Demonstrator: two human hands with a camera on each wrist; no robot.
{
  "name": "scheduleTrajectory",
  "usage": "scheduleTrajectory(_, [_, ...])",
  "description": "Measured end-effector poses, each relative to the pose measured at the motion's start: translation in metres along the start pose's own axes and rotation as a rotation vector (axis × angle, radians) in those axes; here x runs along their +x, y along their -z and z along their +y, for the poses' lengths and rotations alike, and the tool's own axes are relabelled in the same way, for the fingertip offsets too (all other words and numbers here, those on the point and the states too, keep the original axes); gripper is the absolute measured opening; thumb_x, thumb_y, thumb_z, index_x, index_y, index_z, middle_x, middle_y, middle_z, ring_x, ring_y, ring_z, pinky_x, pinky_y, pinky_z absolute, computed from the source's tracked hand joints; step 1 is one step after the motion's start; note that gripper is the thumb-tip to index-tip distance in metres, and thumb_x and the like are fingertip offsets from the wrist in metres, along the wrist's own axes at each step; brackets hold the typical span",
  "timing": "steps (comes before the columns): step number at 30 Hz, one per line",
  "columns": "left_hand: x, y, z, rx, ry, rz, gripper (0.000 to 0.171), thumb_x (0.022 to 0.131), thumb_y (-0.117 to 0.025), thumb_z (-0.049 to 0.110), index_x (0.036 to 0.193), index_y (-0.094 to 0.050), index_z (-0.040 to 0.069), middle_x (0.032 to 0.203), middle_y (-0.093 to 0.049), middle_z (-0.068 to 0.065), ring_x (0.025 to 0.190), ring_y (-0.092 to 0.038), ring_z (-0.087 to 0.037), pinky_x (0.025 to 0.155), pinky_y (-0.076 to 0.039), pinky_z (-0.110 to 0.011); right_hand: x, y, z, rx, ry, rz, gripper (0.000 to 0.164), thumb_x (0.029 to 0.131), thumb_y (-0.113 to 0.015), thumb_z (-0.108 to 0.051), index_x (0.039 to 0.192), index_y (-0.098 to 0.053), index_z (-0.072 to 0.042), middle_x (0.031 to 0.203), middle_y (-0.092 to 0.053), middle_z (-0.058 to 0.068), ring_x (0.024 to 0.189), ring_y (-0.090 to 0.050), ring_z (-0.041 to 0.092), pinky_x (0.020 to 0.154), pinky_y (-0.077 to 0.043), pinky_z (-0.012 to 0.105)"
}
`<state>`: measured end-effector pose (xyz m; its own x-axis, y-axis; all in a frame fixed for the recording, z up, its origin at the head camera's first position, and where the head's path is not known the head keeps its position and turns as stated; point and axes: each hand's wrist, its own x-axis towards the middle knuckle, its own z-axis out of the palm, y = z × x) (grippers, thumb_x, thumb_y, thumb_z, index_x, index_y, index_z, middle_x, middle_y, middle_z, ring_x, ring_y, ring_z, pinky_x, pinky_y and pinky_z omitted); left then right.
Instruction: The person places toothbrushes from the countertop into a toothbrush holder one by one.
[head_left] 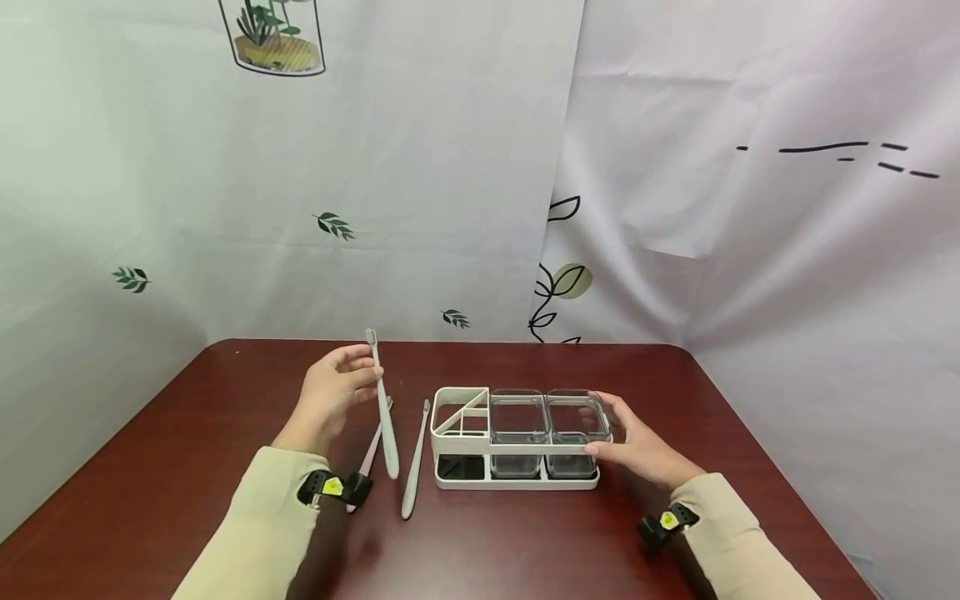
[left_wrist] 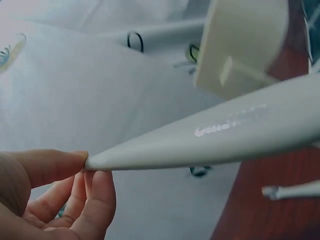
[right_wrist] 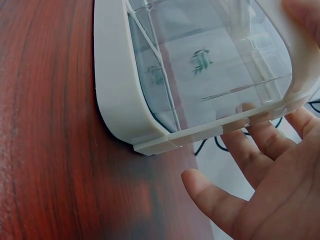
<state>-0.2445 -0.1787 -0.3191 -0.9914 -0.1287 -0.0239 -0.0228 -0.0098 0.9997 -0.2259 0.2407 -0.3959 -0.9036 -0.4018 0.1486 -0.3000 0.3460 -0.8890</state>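
Note:
My left hand (head_left: 330,396) pinches a white toothbrush (head_left: 386,421) by its slim neck, bristles up and the thick handle hanging down. That same toothbrush (left_wrist: 215,135) fills much of the left wrist view, between thumb and index finger at its narrow part. My right hand (head_left: 637,442) grips the right end of a white toothbrush holder (head_left: 517,448), thumb at the front and fingers behind. Two clear cups (head_left: 516,467) sit in the holder's middle and right places; its left part has divided slots. In the right wrist view, the hand's fingers touch the holder's end wall (right_wrist: 112,65).
On the dark red table (head_left: 480,550), another white toothbrush (head_left: 415,475) lies just left of the holder. A pinkish toothbrush (head_left: 369,454) lies farther left, partly hidden behind the held one and the left wrist. A printed white curtain (head_left: 420,167) hangs behind the table.

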Motion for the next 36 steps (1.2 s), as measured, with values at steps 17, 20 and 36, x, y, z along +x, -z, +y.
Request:
scheduleTrajectory(17, [-0.024, -0.040, 0.031, -0.229, -0.100, 0.076, 0.047, 0.090, -0.060, -0.007, 0.134, -0.045, 0.000, 0.090, -0.055, 0.005, 0.073, -0.061, -0.003, 0.067, -0.055, -0.020, 0.000, 0.000, -0.001, -0.009, -0.012, -0.008, 0.078, 0.086, -0.072, -0.016, 0.146, -0.023, -0.005, 0.140, -0.043, 0.027, 0.129, -0.041, 0.044, 0.092, -0.048, 0.027])
scheduleTrajectory(20, [-0.025, -0.049, 0.032, -0.251, -0.133, 0.104, 0.048, 0.089, -0.060, -0.008, 0.134, -0.045, -0.001, 0.090, -0.055, 0.004, 0.072, -0.061, -0.003, 0.066, -0.054, -0.019, 0.000, 0.000, -0.001, -0.020, -0.012, -0.009, 0.078, 0.086, -0.072, -0.016, 0.146, -0.022, -0.005, 0.141, -0.043, 0.027, 0.130, -0.041, 0.043, 0.093, -0.047, 0.029])
scheduleTrajectory(36, [-0.025, -0.082, 0.029, -0.368, -0.331, 0.271, 0.040, 0.083, -0.062, -0.016, 0.119, -0.053, -0.001, 0.090, -0.055, -0.002, 0.077, -0.060, -0.007, 0.063, -0.054, -0.021, 0.001, 0.000, 0.001, -0.006, 0.011, -0.012, 0.078, 0.086, -0.072, -0.015, 0.145, -0.022, -0.003, 0.140, -0.042, 0.029, 0.130, -0.040, 0.046, 0.090, -0.044, 0.016])
